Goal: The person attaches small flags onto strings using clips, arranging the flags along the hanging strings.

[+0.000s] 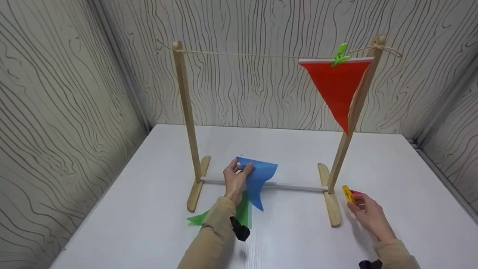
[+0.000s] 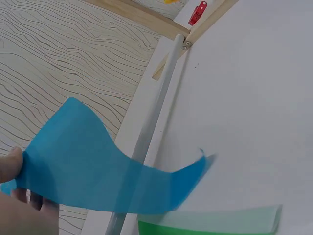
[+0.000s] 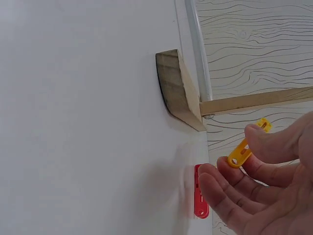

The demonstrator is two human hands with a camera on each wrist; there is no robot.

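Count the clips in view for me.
3: a green clip on the red flag, a yellow clip pinched by the right hand, and a red clip on the table nearby. Others could be hidden.

held clip (image 1: 348, 194) right of stand (image 1: 291, 186)

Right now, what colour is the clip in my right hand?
Yellow: the clip in your right hand shows best in the right wrist view.

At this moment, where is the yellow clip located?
In the head view, the yellow clip is toward the right, pinched between thumb and fingers of the right hand, just right of the right-hand wooden foot.
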